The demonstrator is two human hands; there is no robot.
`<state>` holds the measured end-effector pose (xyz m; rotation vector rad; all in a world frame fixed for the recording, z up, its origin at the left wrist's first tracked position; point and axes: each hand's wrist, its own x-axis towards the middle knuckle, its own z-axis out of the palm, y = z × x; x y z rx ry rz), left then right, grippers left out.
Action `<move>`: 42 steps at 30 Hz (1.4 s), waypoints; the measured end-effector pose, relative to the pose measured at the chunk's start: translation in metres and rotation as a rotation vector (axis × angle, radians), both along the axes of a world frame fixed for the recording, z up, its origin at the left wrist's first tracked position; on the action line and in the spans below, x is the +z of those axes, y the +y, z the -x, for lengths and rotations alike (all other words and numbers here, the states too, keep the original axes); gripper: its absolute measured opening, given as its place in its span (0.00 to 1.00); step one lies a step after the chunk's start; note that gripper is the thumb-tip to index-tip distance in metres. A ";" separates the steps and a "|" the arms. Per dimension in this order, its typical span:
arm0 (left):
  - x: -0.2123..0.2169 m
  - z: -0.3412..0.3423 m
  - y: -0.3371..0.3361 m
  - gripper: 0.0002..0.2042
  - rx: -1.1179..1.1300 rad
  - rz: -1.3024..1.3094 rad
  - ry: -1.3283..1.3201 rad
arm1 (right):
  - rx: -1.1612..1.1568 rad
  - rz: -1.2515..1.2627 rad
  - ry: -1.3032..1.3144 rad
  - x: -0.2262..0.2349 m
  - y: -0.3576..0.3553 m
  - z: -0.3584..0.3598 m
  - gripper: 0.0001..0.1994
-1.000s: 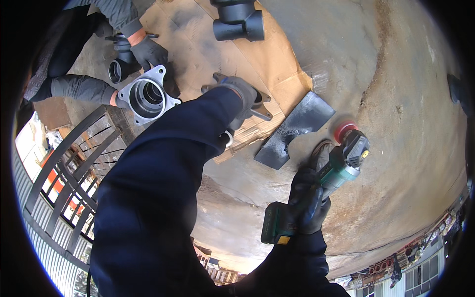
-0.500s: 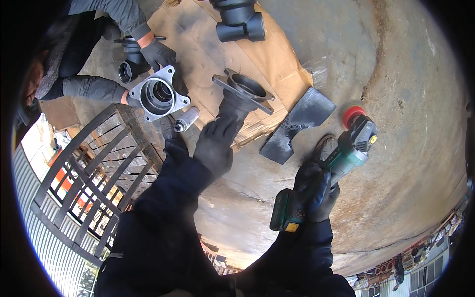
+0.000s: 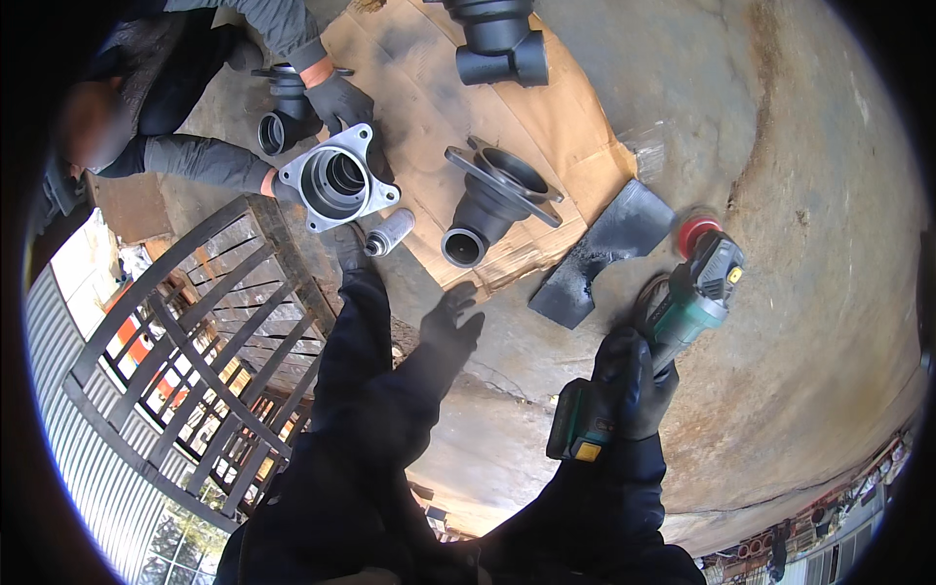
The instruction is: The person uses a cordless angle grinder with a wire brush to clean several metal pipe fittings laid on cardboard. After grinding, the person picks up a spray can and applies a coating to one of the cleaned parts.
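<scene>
My gloved left hand [image 3: 450, 331] is open and holds nothing, its fingers apart and slightly blurred. Just beyond it a dark flanged metal housing [image 3: 480, 207] rests on the cardboard [image 3: 409, 117], its open pipe end toward me. A gap separates the hand from this housing. On the right, my gloved right hand [image 3: 639, 390] is closed around a green and black cordless angle grinder [image 3: 690, 300]. The grinder's red disc [image 3: 697, 234] points away from me; motion of the disc cannot be made out.
At the upper left a crouching co-worker's gloved hand [image 3: 339, 101] is by a silvery flanged housing [image 3: 317, 200]. Close by lie a spray can [image 3: 392, 232] and a black pipe fitting [image 3: 285, 109]. Another fitting [image 3: 499, 44] stands far off. A dark plate [image 3: 603, 252] lies beside the cardboard; a slatted metal rack [image 3: 210, 390] stands left.
My left hand has let go of the dark flanged housing and drawn back toward me. The right hand keeps its hold on the grinder. The whole view has shifted slightly.
</scene>
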<state>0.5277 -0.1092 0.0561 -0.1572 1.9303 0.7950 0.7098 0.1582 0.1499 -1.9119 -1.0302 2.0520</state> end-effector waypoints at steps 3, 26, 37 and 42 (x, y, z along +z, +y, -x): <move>-0.021 0.036 0.026 0.23 0.195 -0.121 0.082 | 0.027 0.018 0.026 -0.007 -0.002 -0.004 0.11; 0.160 -0.023 0.079 0.24 0.288 -0.089 -0.227 | 0.152 0.247 0.049 0.033 0.070 0.060 0.20; 0.180 0.016 0.171 0.23 0.478 -0.369 -0.500 | 0.264 0.496 0.041 0.079 0.095 0.114 0.28; 0.074 0.048 0.242 0.18 0.736 -0.328 -1.030 | 0.450 0.508 0.092 0.004 0.112 0.138 0.27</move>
